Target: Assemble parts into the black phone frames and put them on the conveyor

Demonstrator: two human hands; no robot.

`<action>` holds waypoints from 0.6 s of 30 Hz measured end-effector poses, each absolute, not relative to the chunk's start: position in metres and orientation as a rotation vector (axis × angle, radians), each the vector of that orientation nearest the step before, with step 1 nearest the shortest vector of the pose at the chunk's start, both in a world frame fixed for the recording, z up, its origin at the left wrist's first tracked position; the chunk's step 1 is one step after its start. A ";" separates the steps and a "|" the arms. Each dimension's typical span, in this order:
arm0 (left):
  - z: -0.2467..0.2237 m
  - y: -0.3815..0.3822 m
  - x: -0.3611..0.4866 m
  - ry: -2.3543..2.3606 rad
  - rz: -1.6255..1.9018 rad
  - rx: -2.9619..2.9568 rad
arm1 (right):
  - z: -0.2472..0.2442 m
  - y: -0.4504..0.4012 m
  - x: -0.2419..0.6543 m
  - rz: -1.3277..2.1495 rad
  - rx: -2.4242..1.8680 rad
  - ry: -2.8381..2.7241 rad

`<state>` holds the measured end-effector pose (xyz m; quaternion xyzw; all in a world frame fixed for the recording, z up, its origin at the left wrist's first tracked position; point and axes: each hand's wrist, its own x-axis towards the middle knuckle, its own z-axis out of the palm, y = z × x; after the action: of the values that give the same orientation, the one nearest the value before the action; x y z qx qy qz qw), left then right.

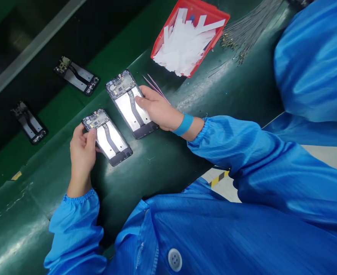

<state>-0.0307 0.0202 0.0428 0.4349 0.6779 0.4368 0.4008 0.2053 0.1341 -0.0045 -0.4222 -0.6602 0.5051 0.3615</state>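
My left hand (84, 147) grips an opened phone (115, 143) by its left edge, thumb on top and fingers underneath. A second opened phone (136, 109) is held in my right hand (159, 109), with the thumb across its face and the other fingers at the side and below. Both phones lack back covers, showing a circuit board at the upper end, a silver panel and a dark flex cable down the middle. Pink tweezers (157, 88) lie just beyond my right hand, partly hidden by it.
Two more opened phones, one upper (76, 75) and one lower (29, 122), lie on a green strip at the back left. A red bin (222, 17) full of white paper strips (182, 47) stands beyond. Thin wire cables (251, 28) are bundled beside a blue-sleeved person (314, 57) at right.
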 end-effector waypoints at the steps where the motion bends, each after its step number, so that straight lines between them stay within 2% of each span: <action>1: 0.042 0.020 -0.031 1.765 1.080 1.171 | -0.006 0.134 0.205 1.321 -1.066 -1.681; 9: 0.063 0.001 -0.021 2.294 0.691 1.756 | -0.013 0.134 0.207 1.378 -1.034 -1.614; 14: 0.076 -0.048 0.007 2.042 0.530 2.152 | -0.013 0.135 0.207 1.387 -1.056 -1.601; 18: 0.062 -0.067 0.020 1.952 0.499 2.152 | -0.012 0.136 0.207 1.353 -1.067 -1.650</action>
<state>0.0204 -0.0670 0.0622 0.7266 0.6591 0.1684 0.0969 0.2072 0.1362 -0.0124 -0.4157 -0.6428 0.5272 0.3690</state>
